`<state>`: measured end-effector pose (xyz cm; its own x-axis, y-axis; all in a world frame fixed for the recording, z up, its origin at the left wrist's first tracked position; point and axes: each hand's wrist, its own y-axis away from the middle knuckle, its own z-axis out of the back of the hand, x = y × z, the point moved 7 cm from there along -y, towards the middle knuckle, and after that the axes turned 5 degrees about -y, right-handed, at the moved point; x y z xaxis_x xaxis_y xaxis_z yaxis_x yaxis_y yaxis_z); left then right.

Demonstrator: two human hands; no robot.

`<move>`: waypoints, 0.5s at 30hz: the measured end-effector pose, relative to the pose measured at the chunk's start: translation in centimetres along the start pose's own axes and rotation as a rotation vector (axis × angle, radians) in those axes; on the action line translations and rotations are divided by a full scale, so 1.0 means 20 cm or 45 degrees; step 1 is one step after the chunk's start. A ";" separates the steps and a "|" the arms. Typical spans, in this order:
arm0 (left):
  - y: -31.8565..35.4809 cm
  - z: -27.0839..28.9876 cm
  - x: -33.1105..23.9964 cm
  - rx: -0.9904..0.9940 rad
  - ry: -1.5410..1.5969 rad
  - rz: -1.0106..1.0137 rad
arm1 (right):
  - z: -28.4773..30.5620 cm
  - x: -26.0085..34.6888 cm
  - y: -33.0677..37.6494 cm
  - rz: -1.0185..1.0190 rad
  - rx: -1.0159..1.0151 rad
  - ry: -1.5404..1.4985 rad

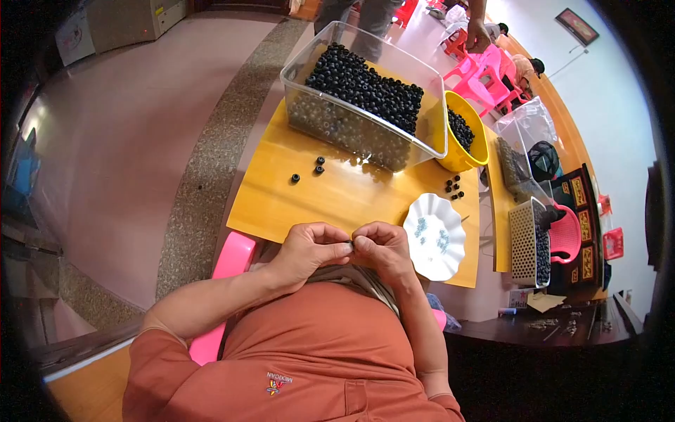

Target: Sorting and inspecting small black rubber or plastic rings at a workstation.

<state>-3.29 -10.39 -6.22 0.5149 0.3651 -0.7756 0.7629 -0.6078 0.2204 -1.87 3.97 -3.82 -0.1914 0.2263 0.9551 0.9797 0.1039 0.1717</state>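
My left hand (313, 252) and my right hand (382, 246) meet in front of my belly, at the near edge of the table. Thumbs and forefingers of both are pinched together on a small dark piece (351, 243), mostly hidden by the fingertips. Just right of my right hand, a white scalloped plate (448, 264) holds two little heaps of tiny greyish bits (442, 241). Beyond my hands, several small black ring-shaped parts (295, 178) lie loose on the yellow wooden table (271, 204).
A clear plastic bin (351, 146) full of black rings stands at the table's far side. Beside it is a yellow bucket (480, 144) with more. Further right are a white perforated basket (522, 243) and pink chairs (564, 235). A person's hand (478, 36) hangs beyond the table.
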 end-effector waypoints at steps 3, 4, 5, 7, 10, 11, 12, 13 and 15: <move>0.00 0.00 0.00 0.000 0.012 -0.010 | 0.00 -0.01 0.00 -0.023 0.000 -0.004; 0.00 0.00 0.00 0.002 0.012 -0.010 | 0.00 -0.02 0.00 -0.022 -0.001 -0.004; 0.00 0.00 0.00 -0.005 0.012 -0.007 | 0.00 -0.02 0.00 0.004 0.001 0.037; 0.00 0.00 0.00 -0.011 0.012 -0.005 | -0.01 -0.02 0.00 0.031 0.003 0.079; 0.00 0.00 0.01 -0.043 0.042 0.008 | -0.03 0.00 0.01 0.073 -0.015 0.109; 0.00 0.01 0.01 -0.067 0.045 0.013 | -0.04 0.00 0.02 0.083 -0.028 0.122; 0.01 0.01 0.00 -0.091 0.049 0.018 | -0.04 0.01 0.02 0.093 -0.041 0.135; 0.01 0.01 0.00 -0.086 0.050 0.018 | -0.05 0.01 0.02 0.095 -0.045 0.137; 0.01 0.02 0.00 -0.119 0.055 0.003 | -0.07 0.02 0.03 0.086 -0.010 0.084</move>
<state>-3.25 -10.77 -6.38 0.5315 0.3949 -0.7494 0.7938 -0.5411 0.2778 -1.36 2.83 -2.99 -0.1207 0.1684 0.9783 0.9907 0.0826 0.1080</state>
